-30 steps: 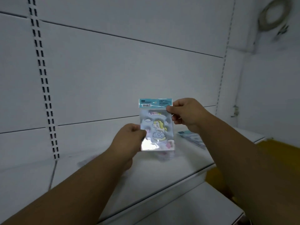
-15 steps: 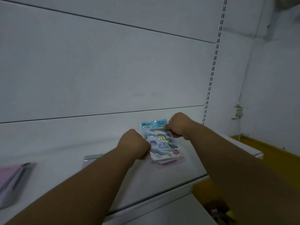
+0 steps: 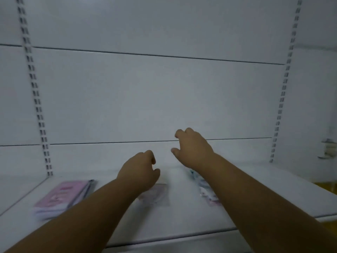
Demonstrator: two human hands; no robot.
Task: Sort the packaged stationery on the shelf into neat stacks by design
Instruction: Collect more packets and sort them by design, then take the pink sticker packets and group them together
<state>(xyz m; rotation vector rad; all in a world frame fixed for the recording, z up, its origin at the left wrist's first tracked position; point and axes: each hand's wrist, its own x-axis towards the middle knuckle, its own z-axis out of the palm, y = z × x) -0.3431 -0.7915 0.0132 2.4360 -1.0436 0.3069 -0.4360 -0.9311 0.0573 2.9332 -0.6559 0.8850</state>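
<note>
Three groups of packaged stationery lie on the shelf [image 3: 182,221], so the sorting looks well underway, though the blur hides how square each pile is. Near the left end sits a pink stack [image 3: 63,199] of several packs, its exact count unreadable. Toward the middle lies a pale pack [image 3: 156,195], partly under the left forearm; I cannot tell whether it is one pack or a thin pile. Toward the right, a blue-topped pile [image 3: 207,191] runs from the back toward the front edge, mostly hidden by the right arm.

Both hands hover above the shelf and hold nothing: the left hand [image 3: 140,171] has loosely curled fingers, the right hand [image 3: 193,147] is spread with relaxed fingers. No unsorted packs show here; probably only tidying the piles remains, or fetching more from outside the view.
</note>
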